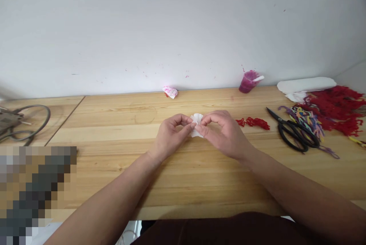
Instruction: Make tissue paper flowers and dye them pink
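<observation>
A small piece of white tissue paper point(197, 117), gathered in at its middle and flared at both ends, is pinched between my two hands above the wooden table point(114, 184). My left hand point(173, 133) grips it from the left, thumb and fingers closed. From the right, the thumb and fingertips of my right hand point(224, 132) pinch the same piece. Fingers cover the middle of the paper, so whatever lies inside is hidden. Just right of my right hand lies a tied bundle of red yarn point(257, 123).
Black-handled scissors point(297, 130) lie at right beside multicoloured yarn scraps point(309, 121) and a red yarn heap point(337, 104). A white tissue roll point(307, 84), a pink-stained cup point(248, 82) and a pink-spotted tissue wad point(170, 92) stand along the wall. A cable point(47, 117) curls at left.
</observation>
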A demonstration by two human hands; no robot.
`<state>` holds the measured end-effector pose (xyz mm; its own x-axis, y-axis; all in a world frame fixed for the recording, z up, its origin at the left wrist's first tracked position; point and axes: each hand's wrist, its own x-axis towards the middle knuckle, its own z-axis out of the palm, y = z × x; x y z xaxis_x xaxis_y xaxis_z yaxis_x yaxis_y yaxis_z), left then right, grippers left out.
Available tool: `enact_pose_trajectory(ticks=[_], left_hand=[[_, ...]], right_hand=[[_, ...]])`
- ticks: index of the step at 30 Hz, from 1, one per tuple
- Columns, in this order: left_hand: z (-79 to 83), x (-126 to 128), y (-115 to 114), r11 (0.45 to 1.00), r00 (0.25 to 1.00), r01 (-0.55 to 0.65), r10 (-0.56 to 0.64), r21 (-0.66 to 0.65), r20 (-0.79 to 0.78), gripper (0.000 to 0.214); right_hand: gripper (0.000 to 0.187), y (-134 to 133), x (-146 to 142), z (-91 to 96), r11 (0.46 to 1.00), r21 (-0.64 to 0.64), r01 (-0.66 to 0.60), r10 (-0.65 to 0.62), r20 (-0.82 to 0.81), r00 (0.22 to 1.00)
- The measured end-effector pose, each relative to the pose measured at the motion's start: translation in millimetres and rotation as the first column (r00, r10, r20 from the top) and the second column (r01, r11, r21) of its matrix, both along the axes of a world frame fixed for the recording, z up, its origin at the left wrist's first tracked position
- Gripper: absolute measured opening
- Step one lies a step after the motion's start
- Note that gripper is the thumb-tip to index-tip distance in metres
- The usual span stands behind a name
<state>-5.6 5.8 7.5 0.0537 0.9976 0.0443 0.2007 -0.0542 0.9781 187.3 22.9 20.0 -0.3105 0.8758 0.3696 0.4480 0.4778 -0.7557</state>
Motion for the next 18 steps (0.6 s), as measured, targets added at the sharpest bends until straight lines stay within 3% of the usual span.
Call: enact_pose_trajectory(ticks=[4,9,13,18], left_hand=[[-0.8,2,-1,0.999,0.997,0.026,-0.023,0.043,-0.075,0.018],[-1.3,-1,1,0.999,1.0,0.001,-0.001,0.033,-0.006,0.02],[0.6,-4,4,0.998,1.0,0.024,-0.024,0.065,-0.004,0.019],[4.3,-7,4,0.989,0.993,0.111,-0.108,0.1,-0.039,0.018]], right_hand=[[0.017,-1,-4,-4.1,0.997,-0.075,0.027,-0.024,0.031,0.999],[0.017,1,-5,-4.9,0.971,-0.237,-0.011,0.011,0.0,1.0],[0.013,4,-1,-5.1,0.979,-0.198,-0.049,0.045,-0.027,0.999],[0.017,13,11,-2.4,0.987,-0.158,0.041,-0.059,-0.115,0.992]])
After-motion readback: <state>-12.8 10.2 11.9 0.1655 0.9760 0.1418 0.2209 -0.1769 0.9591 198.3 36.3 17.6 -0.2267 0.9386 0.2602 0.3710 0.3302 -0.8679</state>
